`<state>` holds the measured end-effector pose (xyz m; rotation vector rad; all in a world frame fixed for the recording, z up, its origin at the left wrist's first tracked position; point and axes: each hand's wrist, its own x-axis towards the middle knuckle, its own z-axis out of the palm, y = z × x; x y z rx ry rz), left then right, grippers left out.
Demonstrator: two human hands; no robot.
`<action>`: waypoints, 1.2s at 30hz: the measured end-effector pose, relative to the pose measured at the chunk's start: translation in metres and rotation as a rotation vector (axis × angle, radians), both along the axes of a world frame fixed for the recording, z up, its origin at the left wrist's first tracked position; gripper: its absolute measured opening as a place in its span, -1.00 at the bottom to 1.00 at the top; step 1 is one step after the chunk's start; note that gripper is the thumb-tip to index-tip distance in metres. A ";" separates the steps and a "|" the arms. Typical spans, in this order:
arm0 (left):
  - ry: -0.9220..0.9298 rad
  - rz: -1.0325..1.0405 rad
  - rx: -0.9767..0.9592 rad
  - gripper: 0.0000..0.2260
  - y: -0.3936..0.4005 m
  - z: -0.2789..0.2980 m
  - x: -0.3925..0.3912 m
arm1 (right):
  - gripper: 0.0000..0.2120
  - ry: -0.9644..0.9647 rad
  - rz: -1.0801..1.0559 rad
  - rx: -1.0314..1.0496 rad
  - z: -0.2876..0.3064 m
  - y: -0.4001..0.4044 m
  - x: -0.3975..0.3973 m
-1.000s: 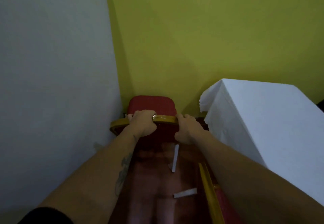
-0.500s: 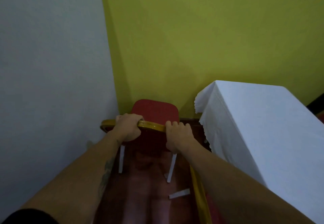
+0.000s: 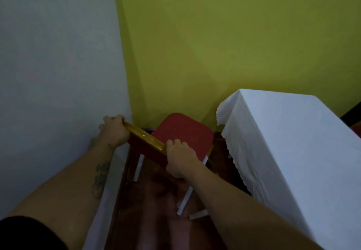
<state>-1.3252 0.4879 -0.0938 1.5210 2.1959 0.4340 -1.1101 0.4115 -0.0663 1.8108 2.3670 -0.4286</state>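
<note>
A chair with a red padded seat (image 3: 182, 131) and a gold-framed backrest (image 3: 145, 138) stands in the room's corner, turned at an angle. My left hand (image 3: 114, 130) grips the far left end of the gold top rail, close to the grey wall. My right hand (image 3: 179, 158) grips the rail's near right end, fingers curled over it. White chair legs (image 3: 138, 168) show below the backrest.
A table under a white cloth (image 3: 293, 142) stands just right of the chair. A grey wall (image 3: 58, 73) is on the left and a yellow-green wall (image 3: 224, 44) behind. The floor (image 3: 156, 210) is dark reddish wood with a short white strip (image 3: 198, 215) lying on it.
The chair has swung round: its backrest now runs diagonally, left end toward the grey wall, and the seat faces the table. Both hands kept their grip and spread apart.
</note>
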 end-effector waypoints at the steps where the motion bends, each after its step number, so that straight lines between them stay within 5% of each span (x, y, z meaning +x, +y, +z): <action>1: -0.090 0.046 0.031 -0.54 -0.003 0.001 0.001 | -0.48 0.001 -0.016 -0.024 -0.002 0.002 0.002; 5: -0.403 0.347 0.139 -0.56 -0.013 0.014 0.021 | -0.52 0.005 -0.067 -0.180 -0.004 0.008 0.008; 9: -0.702 0.524 0.085 -0.23 -0.028 0.027 0.061 | -0.52 -0.034 -0.098 -0.199 -0.012 0.003 0.015; 14: -0.605 0.422 0.031 0.09 -0.033 0.018 0.092 | -0.56 -0.081 -0.042 -0.153 -0.011 0.002 0.015; 20: -0.500 0.344 0.068 0.03 -0.024 0.006 0.076 | -0.46 -0.091 0.011 -0.138 -0.008 -0.001 0.004; 28: -0.572 0.145 0.027 0.10 0.002 -0.001 0.047 | -0.58 -0.012 -0.048 -0.153 -0.009 -0.001 -0.020; 36: -0.639 -0.033 -0.070 0.09 0.056 0.000 0.048 | -0.39 0.093 -0.246 -0.239 -0.012 0.030 -0.028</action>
